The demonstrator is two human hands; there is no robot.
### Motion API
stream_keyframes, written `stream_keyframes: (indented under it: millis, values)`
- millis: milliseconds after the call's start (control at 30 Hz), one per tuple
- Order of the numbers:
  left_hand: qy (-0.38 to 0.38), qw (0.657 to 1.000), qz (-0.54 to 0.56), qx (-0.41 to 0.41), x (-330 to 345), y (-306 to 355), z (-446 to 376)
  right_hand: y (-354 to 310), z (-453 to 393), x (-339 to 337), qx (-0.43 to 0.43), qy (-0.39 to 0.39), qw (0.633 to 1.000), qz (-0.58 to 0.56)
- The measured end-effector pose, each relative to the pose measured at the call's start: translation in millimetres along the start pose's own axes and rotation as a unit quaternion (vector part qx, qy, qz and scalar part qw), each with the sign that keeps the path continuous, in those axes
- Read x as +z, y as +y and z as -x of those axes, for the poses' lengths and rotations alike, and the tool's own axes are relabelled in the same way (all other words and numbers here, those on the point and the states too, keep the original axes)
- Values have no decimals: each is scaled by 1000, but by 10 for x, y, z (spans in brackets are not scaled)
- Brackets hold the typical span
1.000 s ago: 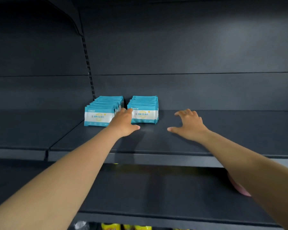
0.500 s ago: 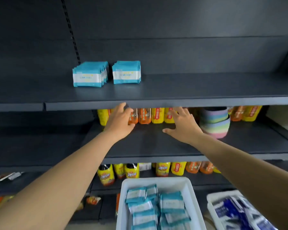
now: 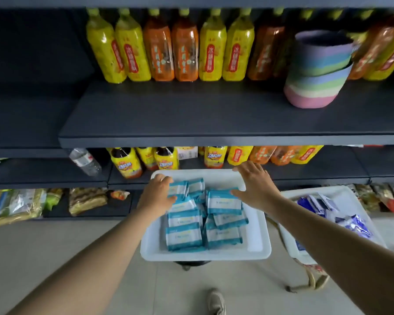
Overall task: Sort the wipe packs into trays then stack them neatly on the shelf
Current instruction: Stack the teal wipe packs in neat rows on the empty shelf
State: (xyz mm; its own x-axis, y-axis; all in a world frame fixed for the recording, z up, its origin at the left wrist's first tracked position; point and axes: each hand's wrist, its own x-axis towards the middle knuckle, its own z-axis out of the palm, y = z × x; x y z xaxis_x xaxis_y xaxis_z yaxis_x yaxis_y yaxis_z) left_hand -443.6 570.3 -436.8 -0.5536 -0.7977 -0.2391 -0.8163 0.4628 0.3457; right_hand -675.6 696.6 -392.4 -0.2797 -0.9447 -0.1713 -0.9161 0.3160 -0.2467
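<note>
Over white tray (image 3: 257, 244) | both hands above teal wipe packs (image 3: 184, 237)

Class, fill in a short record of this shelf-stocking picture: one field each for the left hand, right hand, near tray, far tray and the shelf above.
left hand: on teal wipe packs
right hand: open over packs
white tray: loose teal packs
second tray: blue packs, to the right
shelf: bottles, striped bowls
</note>
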Motion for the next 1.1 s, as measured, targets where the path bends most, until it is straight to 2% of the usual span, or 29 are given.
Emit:
stream_keyframes:
  millis: [167,367,467,700,900,1001,1101]
  values:
    - [-93,993,5,-68,967,-303,-151,458,-196,845,40,-86,995,-20]
    - [-165,978,22,-125,1720,-539,-335,855,-496,1656,90,-135,984,-70]
    - [-188,972,25,-136,1976,-651,-383,945,-649,1966,102,-134,982,-82]
    - [-157,970,80,-165,2187,-782,-392,988,-875,2240,107,-91,985,-100]
    - [-207,958,71,-184,2205,-814,-446,949,-992,2245,148,-76,974,-153]
    - [-251,943,95,-199,2184,-836,-467,913,-989,2274,162,-65,972,-159]
    - [-262,935,121,-206,2141,-873,-449,886,-946,2287,188,-51,965,-177]
